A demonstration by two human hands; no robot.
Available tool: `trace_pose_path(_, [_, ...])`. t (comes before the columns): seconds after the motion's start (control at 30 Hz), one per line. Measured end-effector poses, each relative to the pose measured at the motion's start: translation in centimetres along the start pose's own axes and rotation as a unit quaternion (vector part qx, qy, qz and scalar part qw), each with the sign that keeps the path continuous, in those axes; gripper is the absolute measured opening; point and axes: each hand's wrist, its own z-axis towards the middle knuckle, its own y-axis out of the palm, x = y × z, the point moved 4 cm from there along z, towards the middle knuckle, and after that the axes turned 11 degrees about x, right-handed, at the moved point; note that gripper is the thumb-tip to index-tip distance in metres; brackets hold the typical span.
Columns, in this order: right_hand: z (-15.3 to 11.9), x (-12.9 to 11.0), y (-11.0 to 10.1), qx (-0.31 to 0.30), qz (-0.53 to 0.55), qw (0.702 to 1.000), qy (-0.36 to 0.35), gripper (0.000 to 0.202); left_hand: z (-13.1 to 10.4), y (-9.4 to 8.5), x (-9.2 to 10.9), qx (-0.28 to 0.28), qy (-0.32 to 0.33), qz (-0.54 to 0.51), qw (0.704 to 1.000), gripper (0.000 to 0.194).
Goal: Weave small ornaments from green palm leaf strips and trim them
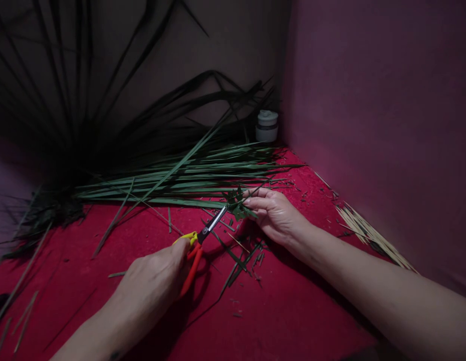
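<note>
My left hand (156,276) is closed round the handles of a pair of scissors (206,231), one handle yellow and the other orange-red. The blades point up and to the right, their tips touching or just beside a small green woven leaf piece (238,203). My right hand (274,213) pinches that leaf piece between thumb and fingers, a little above the red cloth. Short strips stick out around the piece, and its far side is partly hidden by the fingers. Below it, cut leaf scraps (238,268) lie on the cloth.
Long green palm leaves (180,175) lie in a pile across the back, with dark fronds fanning up at left. A white lidded jar (266,126) stands in the corner. Thin pale sticks (368,233) lie along the right wall (379,125). Red cloth (285,321) covers the floor.
</note>
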Motion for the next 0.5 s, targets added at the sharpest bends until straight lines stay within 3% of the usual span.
trace_pose_path(0.5, [0.06, 0.25, 0.01, -0.017, -0.025, 0.999, -0.019, 0.019, 0.0, 0.22, 0.18, -0.005, 0.014, -0.01, 1.0, 0.023])
